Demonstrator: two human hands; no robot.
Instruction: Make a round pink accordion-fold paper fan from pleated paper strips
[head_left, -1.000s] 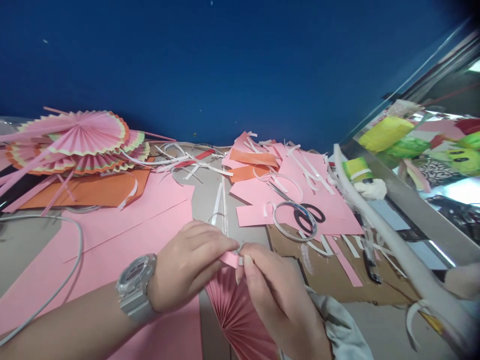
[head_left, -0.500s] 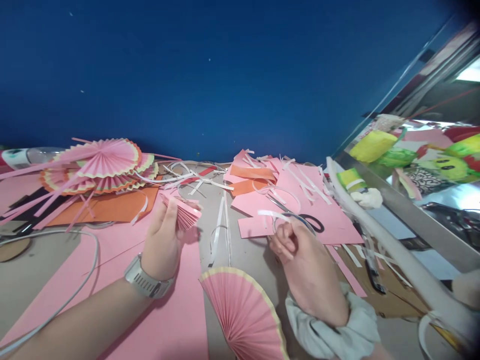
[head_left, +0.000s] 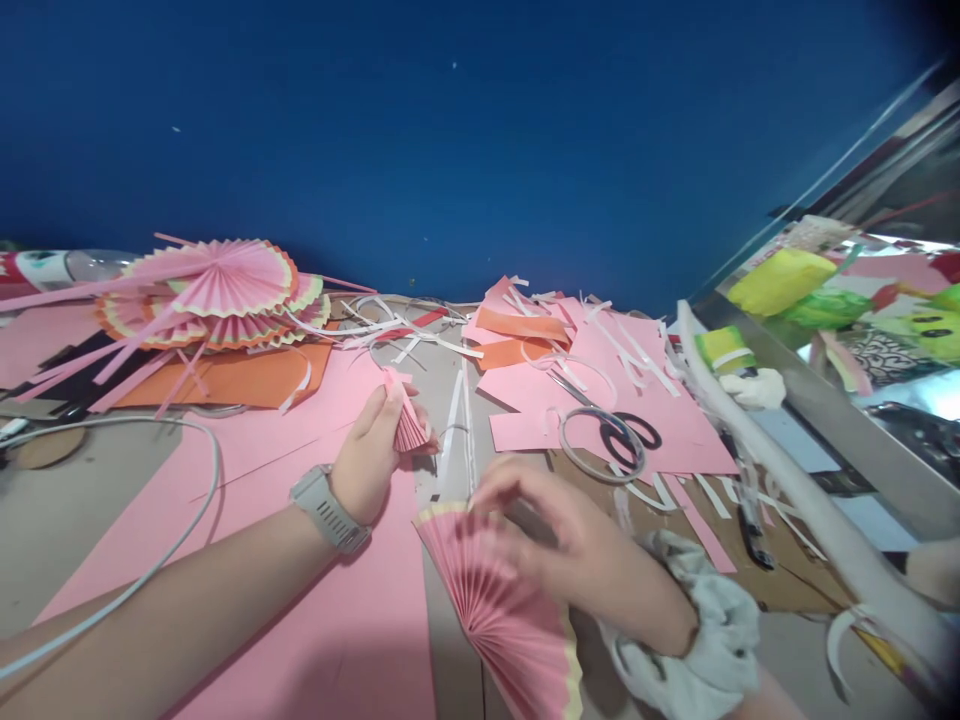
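Pinched in my left hand is a small pleated pink paper, its folds fanning out slightly. The wrist behind that hand wears a grey watch. My right hand hovers over a larger pink folded paper fan with a pale yellow rim; its fingers are curved, apart and a little blurred, and nothing shows in them. Below my left arm spreads a large pink sheet. Beyond my right hand lie black-handled scissors, partly under a grey ring.
Pleated rosettes in pink, orange and yellow are stacked at the back left, by a bottle. Pink sheets and white strips cover the back right. A pale curved bar crosses the right side; a cable loops over my left forearm.
My right hand has let go of a white strip and moved left and down over the larger fan, its fingers opening. My left hand keeps the pleated paper; the view has shifted a little.
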